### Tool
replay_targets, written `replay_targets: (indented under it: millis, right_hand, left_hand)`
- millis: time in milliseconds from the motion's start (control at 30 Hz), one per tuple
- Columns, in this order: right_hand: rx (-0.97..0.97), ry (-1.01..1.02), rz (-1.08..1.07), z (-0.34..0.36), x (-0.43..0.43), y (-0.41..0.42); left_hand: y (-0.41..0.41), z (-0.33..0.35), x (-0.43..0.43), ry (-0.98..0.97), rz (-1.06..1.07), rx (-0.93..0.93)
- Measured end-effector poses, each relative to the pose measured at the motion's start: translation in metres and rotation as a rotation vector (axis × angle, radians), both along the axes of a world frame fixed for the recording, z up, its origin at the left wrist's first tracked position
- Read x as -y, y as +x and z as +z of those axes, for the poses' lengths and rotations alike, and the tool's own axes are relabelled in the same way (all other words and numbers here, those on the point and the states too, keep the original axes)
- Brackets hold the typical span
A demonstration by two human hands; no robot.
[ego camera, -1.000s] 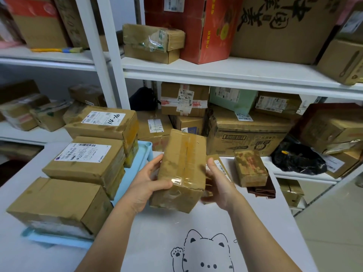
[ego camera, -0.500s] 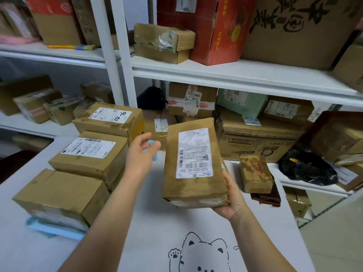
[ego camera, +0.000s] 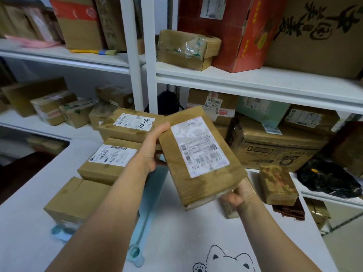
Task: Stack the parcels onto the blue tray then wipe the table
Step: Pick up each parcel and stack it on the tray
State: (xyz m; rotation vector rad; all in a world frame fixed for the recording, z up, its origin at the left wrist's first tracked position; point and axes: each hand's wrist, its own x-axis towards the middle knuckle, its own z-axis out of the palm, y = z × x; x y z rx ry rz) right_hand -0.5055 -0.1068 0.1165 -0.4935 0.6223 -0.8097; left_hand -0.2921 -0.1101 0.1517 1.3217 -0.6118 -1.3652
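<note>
I hold a flat brown parcel with a white shipping label above the table, label side up. My left hand grips its far left edge and my right hand grips its near right corner from below. Left of it, three brown parcels lie in a row on the blue tray: a near plain one, a middle labelled one and a far one marked 14-70. A small brown parcel lies on the table's right side, on top of a dark red cloth.
The white table has a cat drawing at its near edge. White shelving full of cardboard boxes stands close behind and to the left. A black bag lies on the lower shelf at right. Another small parcel lies under my right hand.
The parcel was turned over from taped side to label side up. My left hand let go, then took hold of the parcel's far left edge. The parcel now tilts toward the tray.
</note>
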Motion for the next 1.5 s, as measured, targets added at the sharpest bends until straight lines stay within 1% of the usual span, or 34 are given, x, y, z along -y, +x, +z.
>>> replay_targets:
  millis: [33, 100, 167, 233, 333, 400, 467, 533, 600, 733, 1000, 1067, 1100, 1167, 1233, 1333, 1433, 1500]
  right_hand:
    - [-0.011, -0.005, -0.055, -0.003, 0.009, 0.009]
    - [0.076, 0.014, -0.169, -0.005, 0.027, 0.022]
    - [0.116, 0.002, -0.245, 0.001, 0.041, 0.042]
    - [0.07, -0.062, -0.251, 0.013, 0.051, 0.067]
    - [-0.087, -0.156, -0.227, 0.037, 0.063, 0.11]
    - [-0.185, -0.161, -0.214, 0.049, 0.069, 0.139]
    - [-0.256, -0.144, -0.209, 0.059, 0.076, 0.162]
    - [-0.284, -0.139, -0.218, 0.064, 0.085, 0.179]
    - [-0.268, -0.13, -0.216, 0.062, 0.094, 0.192]
    - [-0.284, -0.105, -0.199, 0.053, 0.105, 0.206]
    - [-0.364, -0.08, -0.237, 0.043, 0.114, 0.211]
    - [-0.401, -0.069, -0.248, 0.042, 0.112, 0.21]
    - [-0.409, -0.055, -0.275, 0.038, 0.113, 0.207]
    - [-0.401, -0.023, -0.32, 0.032, 0.111, 0.202]
    - [-0.467, -0.017, -0.382, 0.026, 0.107, 0.193]
    - [-0.629, -0.079, -0.454, 0.012, 0.1, 0.176]
    - [-0.724, -0.145, -0.496, -0.009, 0.09, 0.149]
    - [-0.762, -0.191, -0.511, -0.027, 0.082, 0.129]
  left_hand:
    - [0.011, 0.004, 0.004, 0.001, 0.052, -0.01]
    - [0.031, 0.012, 0.012, -0.007, 0.149, -0.06]
    - [0.055, 0.023, 0.017, -0.014, 0.247, -0.108]
    - [0.078, 0.027, 0.025, -0.009, 0.348, -0.121]
    - [0.107, 0.022, 0.046, 0.044, 0.448, -0.09]
    - [0.119, 0.027, 0.047, 0.04, 0.494, -0.054]
    - [0.127, 0.032, 0.045, 0.015, 0.526, 0.02]
    - [0.137, 0.03, 0.049, -0.021, 0.548, 0.06]
    - [0.149, 0.024, 0.056, -0.032, 0.548, 0.068]
    - [0.161, 0.016, 0.066, 0.021, 0.543, 0.086]
    - [0.166, 0.008, 0.073, 0.035, 0.547, 0.132]
    - [0.165, 0.009, 0.072, 0.035, 0.58, 0.141]
    - [0.161, 0.01, 0.07, 0.036, 0.615, 0.169]
    - [0.154, 0.013, 0.064, 0.03, 0.725, 0.313]
    - [0.14, 0.017, 0.053, -0.041, 0.827, 0.486]
    - [0.104, 0.019, 0.036, -0.321, 0.901, 0.656]
    - [0.055, 0.015, 0.024, -0.559, 0.883, 0.79]
    - [0.023, 0.008, 0.019, -0.677, 0.8, 0.833]
